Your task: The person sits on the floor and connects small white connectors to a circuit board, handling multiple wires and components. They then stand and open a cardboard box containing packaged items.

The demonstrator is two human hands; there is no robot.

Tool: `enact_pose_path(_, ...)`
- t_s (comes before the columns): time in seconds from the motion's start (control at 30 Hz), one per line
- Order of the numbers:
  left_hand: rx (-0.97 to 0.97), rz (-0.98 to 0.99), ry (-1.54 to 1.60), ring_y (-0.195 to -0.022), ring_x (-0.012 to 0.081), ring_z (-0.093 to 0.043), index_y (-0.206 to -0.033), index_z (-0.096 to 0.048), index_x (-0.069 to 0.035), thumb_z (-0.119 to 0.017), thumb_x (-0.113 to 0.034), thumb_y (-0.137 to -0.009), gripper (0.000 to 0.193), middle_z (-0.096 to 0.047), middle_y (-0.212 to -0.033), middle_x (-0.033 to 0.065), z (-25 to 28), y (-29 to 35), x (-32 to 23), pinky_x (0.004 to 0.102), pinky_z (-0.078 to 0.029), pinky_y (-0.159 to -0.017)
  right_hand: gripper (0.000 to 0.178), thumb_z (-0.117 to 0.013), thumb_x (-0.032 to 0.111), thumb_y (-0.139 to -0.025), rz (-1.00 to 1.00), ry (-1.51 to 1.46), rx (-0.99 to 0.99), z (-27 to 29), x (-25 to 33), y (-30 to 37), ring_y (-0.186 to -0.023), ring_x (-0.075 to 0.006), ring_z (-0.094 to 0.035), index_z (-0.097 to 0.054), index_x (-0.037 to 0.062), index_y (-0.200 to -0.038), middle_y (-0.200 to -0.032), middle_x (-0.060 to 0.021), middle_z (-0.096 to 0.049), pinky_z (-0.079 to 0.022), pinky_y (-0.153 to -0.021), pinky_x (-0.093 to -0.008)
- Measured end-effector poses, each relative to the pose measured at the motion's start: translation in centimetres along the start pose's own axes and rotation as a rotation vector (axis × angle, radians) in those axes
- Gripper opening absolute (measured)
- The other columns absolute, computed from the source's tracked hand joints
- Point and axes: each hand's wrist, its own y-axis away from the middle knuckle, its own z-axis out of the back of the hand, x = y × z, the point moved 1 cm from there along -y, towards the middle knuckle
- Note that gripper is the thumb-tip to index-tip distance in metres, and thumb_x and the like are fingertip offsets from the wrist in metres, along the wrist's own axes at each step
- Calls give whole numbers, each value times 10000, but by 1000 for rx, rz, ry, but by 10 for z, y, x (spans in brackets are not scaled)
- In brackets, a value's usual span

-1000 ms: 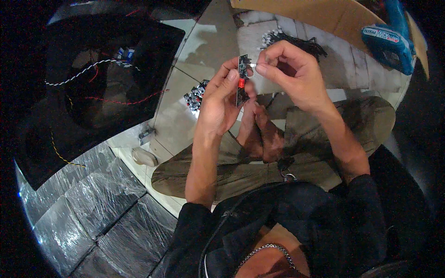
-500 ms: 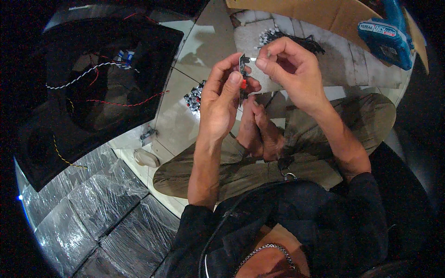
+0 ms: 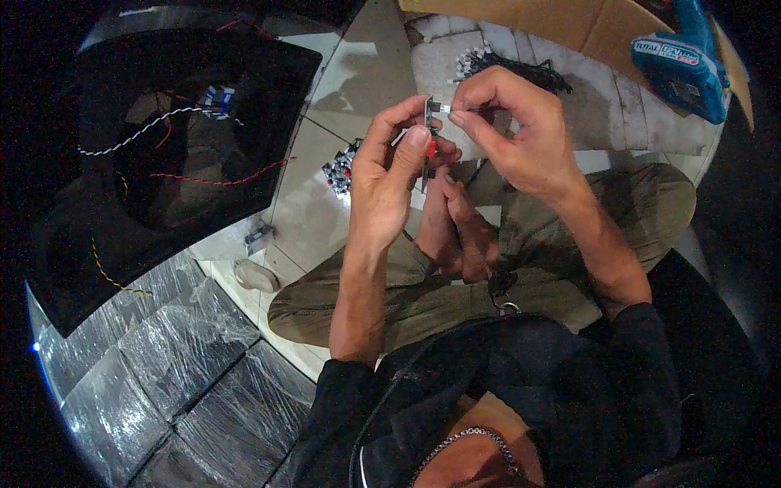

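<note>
A small circuit board [image 3: 425,167] with a red part on it stands on edge between the thumb and fingers of my left hand [image 3: 390,159]. On the other side, my right hand [image 3: 521,134] is closed in a pinch at the board's upper end. Between its thumb and forefinger a small whitish-metallic piece [image 3: 444,108] shows, in line with a dark socket-like part on the board. It looks close against that part, but whether it is seated in it I cannot tell. Most of the piece is covered by my fingertips.
Several small boards [image 3: 342,169] lie heaped on the tiles. Farther off rests a bundle of black cables [image 3: 537,76] with white ends. A black moulded housing [image 3: 268,154] with loose wires fills the left. At far right stand cardboard [image 3: 561,20] and a teal power tool [image 3: 687,77]. Film-wrapped blocks [image 3: 187,342] sit near left.
The board has turned to show more edge-on. The small piece in my right hand now lines up with the dark part. My right hand has shifted slightly; my left stays nearly in place.
</note>
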Motion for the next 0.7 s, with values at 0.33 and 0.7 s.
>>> enact_pose_path(0.33, 23, 32, -55, -895, 180, -666, -1262, -543, -8, -580, -208, -986, 343, -636, -1035, 94, 5, -2, 9, 318, -547, -803, 121, -635, -25, -797, 224, 164, 22, 0, 5, 0, -783, -332, -620, -609, 30, -902, -845, -124, -601, -516, -691, -393)
enact_pose_path(0.7, -340, -24, -48, -840, 219, -670, -1344, -437, -45, -530, -269, -1004, 417, -617, -1088, 111, 35, -19, -10, 347, -578, -694, 176, -720, 164, -814, -137, 228, -221, 24, -46, -14, -733, -257, -665, -679, 49, -942, -844, -116, -678, -525, -710, -350)
